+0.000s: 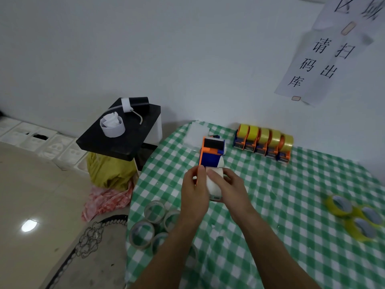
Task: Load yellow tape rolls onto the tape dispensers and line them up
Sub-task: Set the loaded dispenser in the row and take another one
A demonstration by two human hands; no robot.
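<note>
Over the middle of the green checked table (270, 205) I hold an orange and blue tape dispenser (211, 152) with a whitish tape roll (214, 184) on it. My left hand (195, 190) grips the roll's left side, thumb on top. Curled round its right side is my right hand (231, 188). Several dispensers loaded with yellow tape (263, 143) stand in a row by the wall at the back. Three loose yellow tape rolls (354, 217) lie flat at the right.
Several clear tape rolls (155, 224) lie at the table's left edge. A black-topped stand (120, 140) with a white cup and a pump stands left of the table, above a yellow bag (108, 172). Paper signs hang on the wall at the upper right.
</note>
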